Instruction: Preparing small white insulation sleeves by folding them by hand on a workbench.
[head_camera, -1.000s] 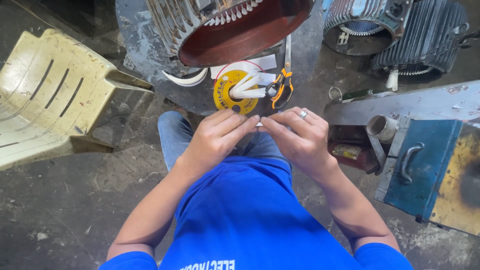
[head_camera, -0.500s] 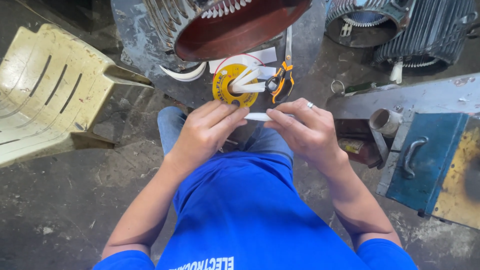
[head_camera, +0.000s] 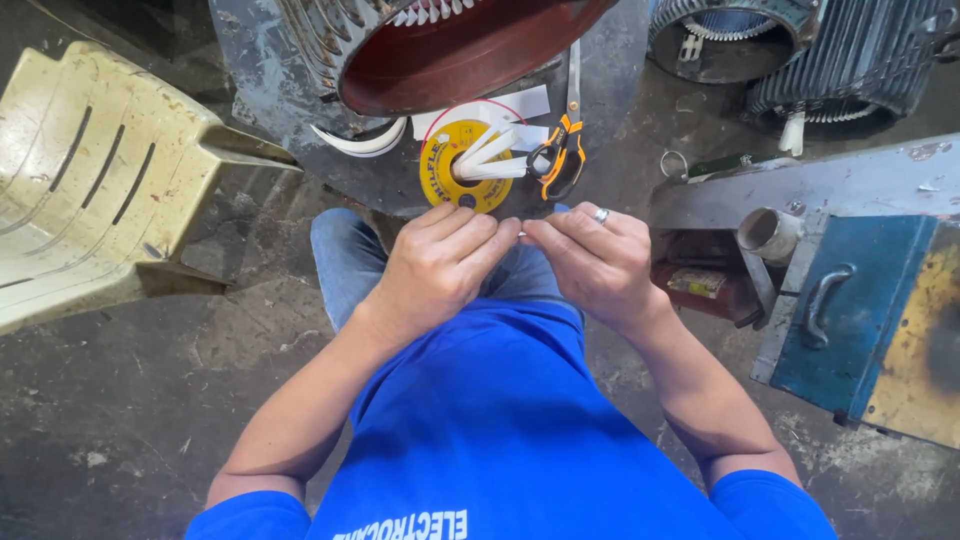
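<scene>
Hands drawn together; left hand (head_camera: 440, 265), right hand (head_camera: 596, 262) pinch thin white strip (head_camera: 521, 234).

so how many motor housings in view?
3. Big red-lined motor housing top centre, above the hands; a grey one top right; a ribbed one at far right. More may sit outside the picture.

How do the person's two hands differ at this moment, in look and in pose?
The right hand wears a ring on one finger; the left hand wears none. The left hand's fingers are curled over, knuckles up, while the right hand's fingers stretch toward the left and pinch at the tips. Both are bare, meet fingertip to fingertip over the lap, and pinch a small white piece between them, just below the yellow spool.
</scene>
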